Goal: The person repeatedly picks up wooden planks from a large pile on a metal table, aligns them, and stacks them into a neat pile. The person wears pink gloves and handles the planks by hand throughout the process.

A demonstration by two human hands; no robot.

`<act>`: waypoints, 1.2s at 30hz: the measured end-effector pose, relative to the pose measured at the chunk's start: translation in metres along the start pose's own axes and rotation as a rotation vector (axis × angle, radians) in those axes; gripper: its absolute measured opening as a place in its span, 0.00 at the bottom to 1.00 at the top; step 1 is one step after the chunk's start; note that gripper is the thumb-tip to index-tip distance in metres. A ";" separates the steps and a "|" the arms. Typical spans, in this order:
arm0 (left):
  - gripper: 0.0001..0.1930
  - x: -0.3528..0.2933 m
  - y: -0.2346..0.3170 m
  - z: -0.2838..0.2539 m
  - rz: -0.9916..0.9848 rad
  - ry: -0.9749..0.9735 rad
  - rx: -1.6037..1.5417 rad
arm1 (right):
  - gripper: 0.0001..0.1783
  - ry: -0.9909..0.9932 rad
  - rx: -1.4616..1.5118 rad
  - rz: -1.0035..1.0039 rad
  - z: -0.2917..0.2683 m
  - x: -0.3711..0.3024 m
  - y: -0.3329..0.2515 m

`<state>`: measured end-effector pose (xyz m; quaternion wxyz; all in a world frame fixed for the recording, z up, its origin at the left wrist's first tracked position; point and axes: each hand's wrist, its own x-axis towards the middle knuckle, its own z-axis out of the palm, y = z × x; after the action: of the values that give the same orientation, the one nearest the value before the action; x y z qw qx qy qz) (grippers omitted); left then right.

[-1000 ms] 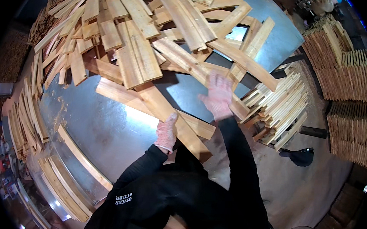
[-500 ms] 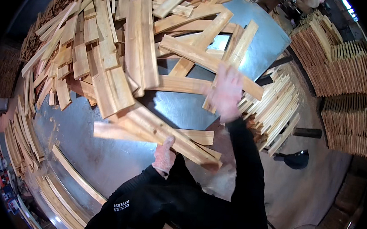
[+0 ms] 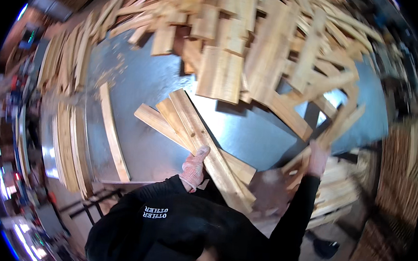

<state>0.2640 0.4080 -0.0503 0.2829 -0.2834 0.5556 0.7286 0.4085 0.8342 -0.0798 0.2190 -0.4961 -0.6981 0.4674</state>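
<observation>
My left hand [image 3: 194, 169], in a pale knit glove, grips a knotted wooden board [image 3: 202, 139] near its middle, thumb on top. Other narrow boards [image 3: 158, 123] fan out beneath it over the metal table's near edge. My right hand [image 3: 318, 158] reaches out to the right, at the near end of a wooden board [image 3: 343, 128] that slants up from the pile. Motion smears its fingers, so its hold cannot be made out. Beyond both hands spreads a heap of loose boards [image 3: 221, 73], lying in many directions.
The shiny metal table [image 3: 121, 139] carries a lone board [image 3: 114, 131] at left. Boards stand in rows [image 3: 65, 147] past its left edge. A stack of pale strips [image 3: 338, 185] is below my right hand, and taller stacks [image 3: 402, 168] rise farther right. A dark object [image 3: 325, 248] lies on the floor.
The whole view has swung left, so the pile appears farther right. My right hand has moved outward and down to the pile's right side. My left hand keeps its grip on the boards.
</observation>
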 end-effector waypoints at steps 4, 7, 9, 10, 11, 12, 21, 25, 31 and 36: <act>0.22 -0.052 0.042 -0.019 0.163 0.068 -0.020 | 0.56 0.066 0.025 0.205 0.001 -0.087 -0.076; 0.23 -0.052 0.082 -0.052 0.363 0.323 0.252 | 0.50 -0.240 0.074 -0.127 0.016 -0.117 -0.079; 0.23 -0.044 0.100 -0.071 0.418 0.353 -0.092 | 0.53 -0.428 0.014 -0.233 0.047 -0.140 -0.134; 0.23 -0.051 0.138 -0.077 0.434 0.357 -0.083 | 0.55 -0.533 -0.053 -0.277 0.065 -0.156 -0.173; 0.23 -0.056 0.162 -0.090 0.471 0.341 -0.079 | 0.56 -0.639 -0.129 -0.411 0.098 -0.178 -0.207; 0.24 -0.041 0.167 -0.116 0.512 0.385 -0.014 | 0.58 -0.739 -0.189 -0.555 0.132 -0.200 -0.243; 0.40 0.034 0.267 -0.277 0.195 0.338 0.632 | 0.43 -0.978 -0.492 -0.446 0.401 -0.254 -0.271; 0.48 0.060 0.228 -0.290 0.257 0.428 0.760 | 0.37 -1.094 -0.189 -0.076 0.396 -0.219 -0.238; 0.48 0.078 0.239 -0.315 0.302 0.280 0.709 | 0.42 -0.988 -0.043 0.010 0.376 -0.221 -0.250; 0.50 0.080 0.239 -0.314 0.205 0.497 1.145 | 0.38 -0.803 -0.273 -0.277 0.367 -0.225 -0.247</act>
<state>0.0671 0.0575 -0.0227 0.1810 -0.1930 0.9309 0.2517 0.0982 0.4554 -0.0008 -0.0765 -0.2014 -0.8431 0.4927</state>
